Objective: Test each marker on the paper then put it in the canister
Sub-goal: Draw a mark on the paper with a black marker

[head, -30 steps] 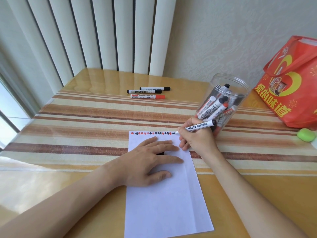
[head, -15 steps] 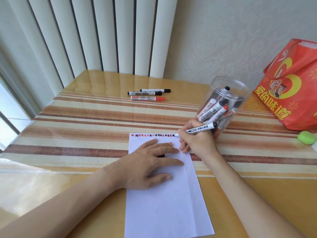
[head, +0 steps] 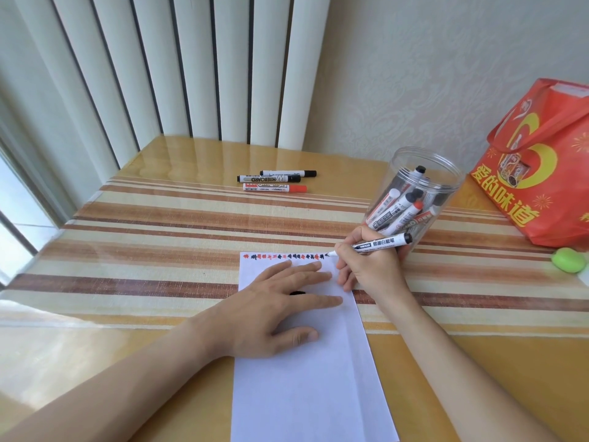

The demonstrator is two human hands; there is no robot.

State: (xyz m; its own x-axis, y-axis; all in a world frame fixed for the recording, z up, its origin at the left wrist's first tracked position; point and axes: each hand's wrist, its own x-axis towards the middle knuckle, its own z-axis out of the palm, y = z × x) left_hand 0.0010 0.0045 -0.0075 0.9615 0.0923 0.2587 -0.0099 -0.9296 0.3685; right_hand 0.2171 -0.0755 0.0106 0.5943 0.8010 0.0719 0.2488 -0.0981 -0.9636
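Pinched between my right hand's [head: 371,267] thumb and fingers, the marker [head: 381,244] lies nearly level, its tip at the far right corner of the paper [head: 306,378], at the end of the row of red and black test marks [head: 283,257]. Its capped-off barrel points right and slightly far, straight toward the clear canister [head: 417,199], which stands just beyond my knuckles and is already part full. That hand is much the nearer one for the drop. My left hand [head: 274,309] lies flat with fingers spread, pressing the paper; something small and black [head: 297,293], perhaps the cap, shows under it. Three markers [head: 275,180] wait far off, well apart.
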